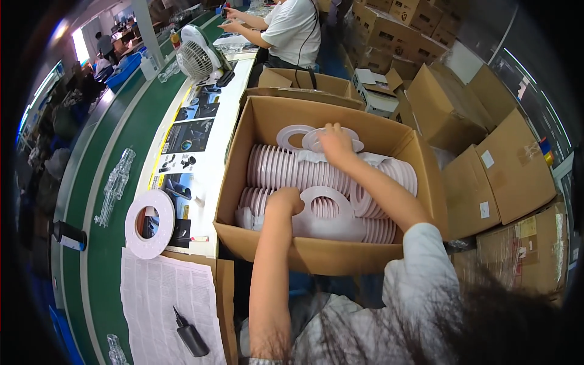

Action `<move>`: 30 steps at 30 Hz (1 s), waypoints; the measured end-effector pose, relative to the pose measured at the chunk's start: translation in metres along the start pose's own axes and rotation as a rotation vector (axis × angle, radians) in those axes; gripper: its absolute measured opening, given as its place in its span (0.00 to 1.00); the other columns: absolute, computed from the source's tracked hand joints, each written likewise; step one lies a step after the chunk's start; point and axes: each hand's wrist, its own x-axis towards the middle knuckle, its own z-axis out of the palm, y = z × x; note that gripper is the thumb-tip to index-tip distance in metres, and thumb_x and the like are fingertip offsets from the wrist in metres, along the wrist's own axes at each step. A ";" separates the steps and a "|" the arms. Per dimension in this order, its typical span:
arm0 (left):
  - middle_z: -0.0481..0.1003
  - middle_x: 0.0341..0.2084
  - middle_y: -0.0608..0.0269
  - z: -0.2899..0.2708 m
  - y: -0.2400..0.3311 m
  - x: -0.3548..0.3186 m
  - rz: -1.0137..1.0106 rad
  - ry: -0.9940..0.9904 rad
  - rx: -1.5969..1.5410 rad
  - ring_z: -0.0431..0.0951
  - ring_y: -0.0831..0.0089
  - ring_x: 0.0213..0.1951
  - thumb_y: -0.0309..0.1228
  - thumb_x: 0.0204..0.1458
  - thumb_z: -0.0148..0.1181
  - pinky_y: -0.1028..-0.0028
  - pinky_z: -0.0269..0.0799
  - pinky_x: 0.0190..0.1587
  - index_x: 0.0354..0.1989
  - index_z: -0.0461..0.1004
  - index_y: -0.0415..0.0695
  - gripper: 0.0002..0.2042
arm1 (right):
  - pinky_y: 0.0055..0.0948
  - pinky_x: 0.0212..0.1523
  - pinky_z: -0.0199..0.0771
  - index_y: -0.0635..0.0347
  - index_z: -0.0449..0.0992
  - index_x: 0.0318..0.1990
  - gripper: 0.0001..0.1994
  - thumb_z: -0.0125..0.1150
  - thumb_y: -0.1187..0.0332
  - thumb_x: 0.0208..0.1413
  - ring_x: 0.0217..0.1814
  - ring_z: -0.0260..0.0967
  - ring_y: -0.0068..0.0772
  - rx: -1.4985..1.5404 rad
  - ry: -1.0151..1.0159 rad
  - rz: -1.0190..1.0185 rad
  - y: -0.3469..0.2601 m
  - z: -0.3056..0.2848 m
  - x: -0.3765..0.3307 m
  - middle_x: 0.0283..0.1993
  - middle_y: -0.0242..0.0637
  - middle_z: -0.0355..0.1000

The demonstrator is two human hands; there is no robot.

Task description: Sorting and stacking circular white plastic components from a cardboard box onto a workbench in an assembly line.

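Note:
An open cardboard box [243,152] stands in front of me, packed with rows of pale pink-white flat rings [274,167] standing on edge. My left hand [285,201] is inside the box near its front, gripping a ring [331,210] that lies flat on the rows. My right hand [336,143] reaches to the far side of the box and holds a ring [311,140] lifted above the stack, beside another loose ring [293,135].
One ring [149,224] lies on the white workbench edge beside printed cards [188,137]. A green conveyor belt [131,134] carries clear plastic trays [114,185]. A black bottle [190,336] lies on paper sheets. A small fan [196,58] and a person working stand ahead; cardboard boxes [499,170] pile to the right.

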 end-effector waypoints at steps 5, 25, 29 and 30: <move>0.76 0.48 0.48 -0.005 0.004 -0.005 0.031 0.000 -0.025 0.77 0.52 0.50 0.26 0.45 0.54 0.59 0.72 0.52 0.44 0.79 0.40 0.16 | 0.37 0.34 0.72 0.52 0.81 0.29 0.05 0.60 0.68 0.44 0.38 0.77 0.42 -0.144 -0.401 0.047 0.049 0.032 0.003 0.32 0.40 0.78; 0.79 0.34 0.53 -0.056 0.021 0.019 0.300 0.651 -0.667 0.79 0.64 0.31 0.45 0.58 0.52 0.69 0.74 0.38 0.55 0.68 0.32 0.26 | 0.40 0.49 0.71 0.67 0.79 0.33 0.11 0.68 0.71 0.41 0.50 0.74 0.44 0.166 0.646 -0.160 0.028 -0.154 -0.093 0.43 0.43 0.77; 0.77 0.29 0.58 -0.080 0.053 0.000 0.285 -0.162 -1.553 0.78 0.69 0.28 0.42 0.57 0.56 0.68 0.76 0.34 0.51 0.67 0.37 0.22 | 0.39 0.52 0.70 0.63 0.80 0.34 0.08 0.66 0.72 0.44 0.53 0.72 0.40 0.286 0.523 -0.190 0.020 -0.159 -0.099 0.45 0.40 0.77; 0.76 0.30 0.58 -0.078 0.054 -0.001 0.335 -0.018 -1.474 0.77 0.71 0.26 0.37 0.55 0.60 0.70 0.76 0.31 0.51 0.66 0.37 0.21 | 0.42 0.57 0.67 0.63 0.80 0.40 0.13 0.68 0.71 0.45 0.60 0.67 0.46 0.362 0.467 -0.208 0.023 -0.152 -0.106 0.53 0.45 0.73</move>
